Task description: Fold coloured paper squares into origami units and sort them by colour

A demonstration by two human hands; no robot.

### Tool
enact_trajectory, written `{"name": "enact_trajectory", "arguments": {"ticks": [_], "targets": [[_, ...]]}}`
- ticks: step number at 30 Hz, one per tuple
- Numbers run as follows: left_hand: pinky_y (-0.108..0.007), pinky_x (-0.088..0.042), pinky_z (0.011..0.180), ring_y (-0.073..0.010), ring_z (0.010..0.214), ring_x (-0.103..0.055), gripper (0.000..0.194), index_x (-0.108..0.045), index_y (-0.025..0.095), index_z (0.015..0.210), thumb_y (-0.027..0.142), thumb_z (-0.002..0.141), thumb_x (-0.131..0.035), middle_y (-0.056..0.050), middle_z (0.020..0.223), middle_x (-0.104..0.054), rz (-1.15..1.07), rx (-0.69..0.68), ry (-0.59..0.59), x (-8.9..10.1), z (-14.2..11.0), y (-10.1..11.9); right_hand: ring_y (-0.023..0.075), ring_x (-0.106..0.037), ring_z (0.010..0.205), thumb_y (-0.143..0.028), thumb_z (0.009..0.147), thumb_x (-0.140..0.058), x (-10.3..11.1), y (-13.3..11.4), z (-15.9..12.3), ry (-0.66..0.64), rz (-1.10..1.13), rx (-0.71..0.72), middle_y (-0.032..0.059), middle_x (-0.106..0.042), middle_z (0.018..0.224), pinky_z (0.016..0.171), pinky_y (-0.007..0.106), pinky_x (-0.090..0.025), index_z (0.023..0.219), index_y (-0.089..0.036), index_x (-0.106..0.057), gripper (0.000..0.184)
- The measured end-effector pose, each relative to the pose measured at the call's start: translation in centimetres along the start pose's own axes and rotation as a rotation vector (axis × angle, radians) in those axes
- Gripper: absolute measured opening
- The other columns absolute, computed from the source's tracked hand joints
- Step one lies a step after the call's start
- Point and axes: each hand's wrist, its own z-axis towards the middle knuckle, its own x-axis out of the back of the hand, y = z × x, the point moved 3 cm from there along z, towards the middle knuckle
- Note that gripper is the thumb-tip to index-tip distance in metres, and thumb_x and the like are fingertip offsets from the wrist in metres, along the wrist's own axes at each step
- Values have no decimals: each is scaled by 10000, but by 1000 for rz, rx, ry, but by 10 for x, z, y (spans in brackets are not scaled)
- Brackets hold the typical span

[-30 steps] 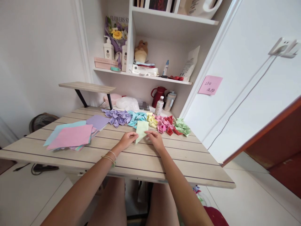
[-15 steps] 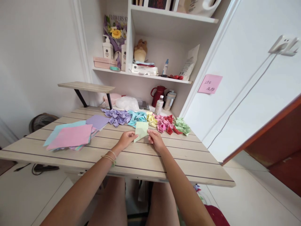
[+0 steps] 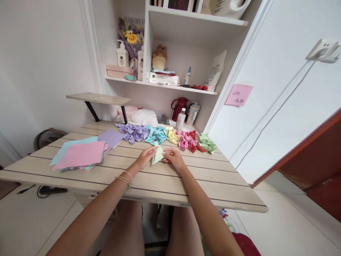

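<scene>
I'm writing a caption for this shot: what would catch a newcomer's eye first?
Probably the band of folded paper pieces along the far side of the desk, running from purple through blue, yellow, pink and red to green. Then the pale green paper in front of them, between the left hand and right hand.

a pale green folded paper (image 3: pixel 158 155) is between both hands, pointed below.

dark red handled jug (image 3: pixel 179 109) | white-capped bottle (image 3: pixel 180 120) just beside it | brown plush toy (image 3: pixel 160 57) on white wooden shelf (image 3: pixel 162 85) | pink square paper note (image 3: pixel 239 95) on white wall (image 3: pixel 269 67)
</scene>
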Motion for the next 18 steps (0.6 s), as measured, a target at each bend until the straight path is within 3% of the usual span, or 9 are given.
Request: {"name": "enact_trajectory", "arguments": {"ticks": [4, 6, 12, 18], "targets": [[-299, -529, 663, -177, 753, -658, 836, -192, 233, 1412, 388, 725, -641, -91, 964, -674, 8, -19, 75, 2, 2, -5, 113, -598, 516, -363, 543, -787, -1, 1, -1, 20, -13, 19, 13, -638, 675, 522, 251, -538, 824, -162, -629, 380], [-298, -534, 650, -168, 739, -655, 862, -123, 242, 1425, 340, 738, -635, -111, 1004, -663, 19, -12, 60, 2, 4, -8, 118, -611, 556, -362, 557, -779, -3, 1, -1, 26, -8, 21, 19, -637, 720, 564, 264, -550, 829, -164, -630, 368], [-268, -541, 594, -181, 804, -643, 808, -291, 228, 1370, 232, 670, -694, -161, 1176, -566, 91, -42, 49, 0, 4, -8, 128, -632, 659, -363, 588, -757, -8, -1, -4, 9, -35, 23, 33, -636, 907, 579, 265, -544, 904, -190, -613, 388], [-227, -535, 539, -216, 899, -611, 583, -490, 178, 1164, 218, 626, -710, -112, 1073, -602, 199, -114, 31, -6, -1, 0, 164, -632, 724, -394, 578, -755, -13, -6, -5, 17, -132, 53, 53, -670, 883, 608, 274, -514, 930, -182, -591, 443]]}}
